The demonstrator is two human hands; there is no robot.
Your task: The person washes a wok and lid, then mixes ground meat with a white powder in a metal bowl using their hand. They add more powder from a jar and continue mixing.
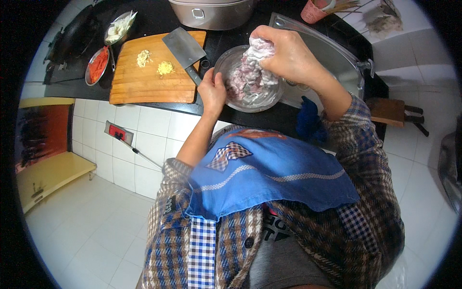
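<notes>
With its thumb and fingers my left hand (212,90) grips the left rim of a round bowl (265,106). Above that bowl, my right hand (288,52) clutches a clump of pale pink raw meat (251,67) coated in a white paste; part of the clump hangs down into the bowl. White residue smears the bowl's inside. A cleaver (184,47) lies across the right side of a wooden cutting board (151,88), its handle near my left hand. On the board sit two small piles, chopped pale garlic (144,58) and yellow minced ginger (165,68).
Left of the board are a bowl of sliced orange-red vegetable (98,67) and a bowl of white slices (120,29). A rice cooker (213,16) stands behind, a sink (325,47) lies right, with a blue cloth (308,117) at the counter's front and a knife block (388,111) farther right.
</notes>
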